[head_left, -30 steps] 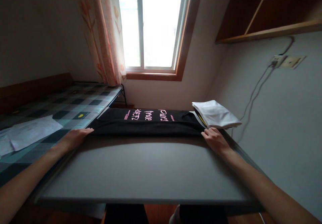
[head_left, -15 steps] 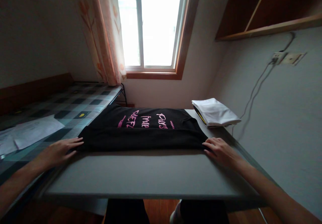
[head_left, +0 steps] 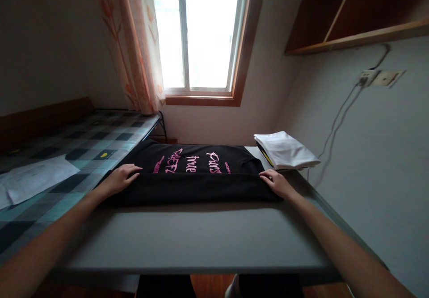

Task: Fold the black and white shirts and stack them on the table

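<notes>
A black T-shirt [head_left: 201, 189] with pink lettering lies on the grey-white table [head_left: 201, 237]. Its near side is folded over into a long flap that covers part of the print. At the left end of the flap, my left hand [head_left: 122, 176] rests on the fabric with fingers stretched out and thumb apart. My right hand [head_left: 276, 182] touches the flap's right end, by its upper edge, fingers extended. Neither hand visibly grips the cloth.
Folded white cloth [head_left: 286, 150] is stacked at the table's far right, with dark and yellow layers beneath. To the left are a checkered bed surface [head_left: 110, 132] and paper sheets [head_left: 40, 177]. A wall cable [head_left: 331, 132] hangs on the right, below a wooden shelf [head_left: 362, 36].
Both hands have moved from the shirt's near corners inward and away from me, onto the ends of the flap's upper edge. The flap stays folded; the view has shifted slightly.
</notes>
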Demonstrator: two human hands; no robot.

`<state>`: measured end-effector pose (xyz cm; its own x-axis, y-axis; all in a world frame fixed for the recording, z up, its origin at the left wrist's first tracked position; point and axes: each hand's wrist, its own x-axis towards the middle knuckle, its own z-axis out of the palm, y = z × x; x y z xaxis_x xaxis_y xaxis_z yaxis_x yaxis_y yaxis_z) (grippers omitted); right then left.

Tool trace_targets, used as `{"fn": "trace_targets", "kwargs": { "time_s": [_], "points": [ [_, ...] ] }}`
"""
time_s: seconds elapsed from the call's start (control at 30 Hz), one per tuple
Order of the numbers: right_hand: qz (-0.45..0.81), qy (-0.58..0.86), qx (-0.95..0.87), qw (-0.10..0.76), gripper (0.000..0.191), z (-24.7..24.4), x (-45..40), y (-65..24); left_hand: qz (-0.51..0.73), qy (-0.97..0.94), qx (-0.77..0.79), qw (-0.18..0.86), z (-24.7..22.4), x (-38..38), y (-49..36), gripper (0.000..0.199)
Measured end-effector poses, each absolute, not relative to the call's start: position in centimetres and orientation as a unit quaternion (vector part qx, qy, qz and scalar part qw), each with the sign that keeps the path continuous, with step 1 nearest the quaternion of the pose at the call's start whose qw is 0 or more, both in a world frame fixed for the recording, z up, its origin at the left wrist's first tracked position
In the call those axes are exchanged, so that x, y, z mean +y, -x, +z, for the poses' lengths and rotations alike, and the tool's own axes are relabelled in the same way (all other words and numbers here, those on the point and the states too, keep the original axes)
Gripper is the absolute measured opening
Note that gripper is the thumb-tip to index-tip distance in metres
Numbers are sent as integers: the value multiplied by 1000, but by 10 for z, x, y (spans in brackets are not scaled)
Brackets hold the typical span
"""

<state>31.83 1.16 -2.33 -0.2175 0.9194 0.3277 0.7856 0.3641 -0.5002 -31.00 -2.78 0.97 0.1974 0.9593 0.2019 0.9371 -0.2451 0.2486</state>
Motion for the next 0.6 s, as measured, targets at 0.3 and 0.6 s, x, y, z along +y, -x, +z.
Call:
{"fn": "trace_targets", "kwargs": {
  "time_s": [0.3,0.6],
  "points": [
    [147,578,-747,294,22,-21,15,-317,79,-729,674,88,4,-7,310,48],
    [28,616,-754,228,15,-32,21,-305,135,-715,683,68,-11,-12,316,40]
  ]
}}
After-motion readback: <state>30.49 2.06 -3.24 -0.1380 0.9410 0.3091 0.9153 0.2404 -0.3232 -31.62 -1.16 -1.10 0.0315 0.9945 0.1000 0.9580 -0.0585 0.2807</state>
